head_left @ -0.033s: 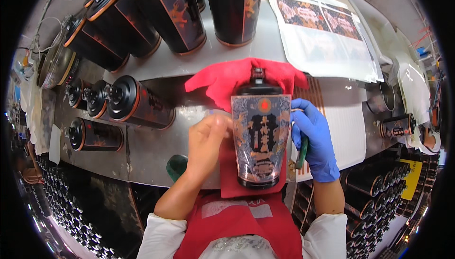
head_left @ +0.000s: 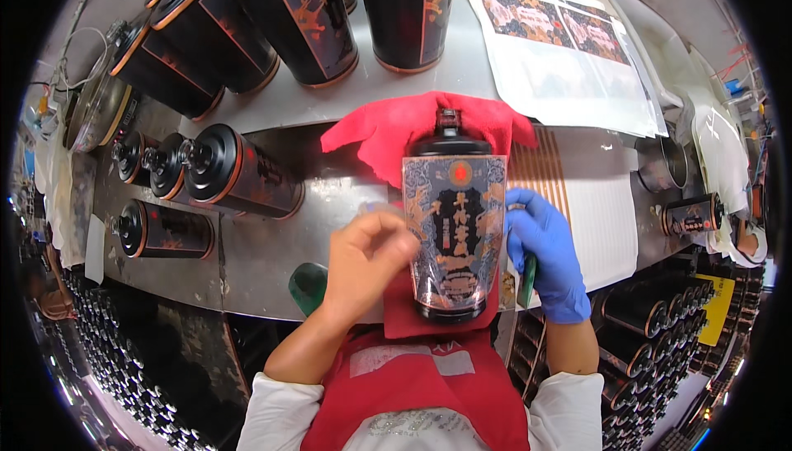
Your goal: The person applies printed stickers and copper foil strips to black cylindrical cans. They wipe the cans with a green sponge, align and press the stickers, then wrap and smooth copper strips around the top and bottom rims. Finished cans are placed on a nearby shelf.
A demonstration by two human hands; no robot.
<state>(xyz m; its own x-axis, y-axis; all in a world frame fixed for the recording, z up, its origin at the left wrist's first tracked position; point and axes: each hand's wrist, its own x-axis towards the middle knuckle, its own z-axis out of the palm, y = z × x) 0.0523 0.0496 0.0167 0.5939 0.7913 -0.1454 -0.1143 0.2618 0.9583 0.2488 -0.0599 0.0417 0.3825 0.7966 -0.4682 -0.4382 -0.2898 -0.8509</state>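
A black bottle (head_left: 450,146) lies on its back on a red cloth (head_left: 379,139), its neck pointing away from me. Over its front sits a dark, patterned label sheet (head_left: 459,240) with gold figures and a red spot; its lower part looks glossy and wrinkled. My bare left hand (head_left: 367,257) is at the sheet's left edge, fingers curled and thumb against the edge. Whatever they pinch is hidden. On the other side, my blue-gloved right hand (head_left: 551,257) has its fingertips at the sheet's right edge and holds a flat green piece (head_left: 528,280) in its palm.
Another flat green piece (head_left: 308,288) lies left of the cloth. Several black bottles (head_left: 239,172) lie or stand to the left, with larger ones (head_left: 309,22) behind. White backing paper (head_left: 594,212) and printed label sheets (head_left: 549,55) are at right. Bottles (head_left: 643,315) are stacked below the table.
My left hand has moved right, and its thumb now reaches the sheet's left edge. My right hand stays by the right edge with slightly shifted fingers. The whole view has shifted a little.
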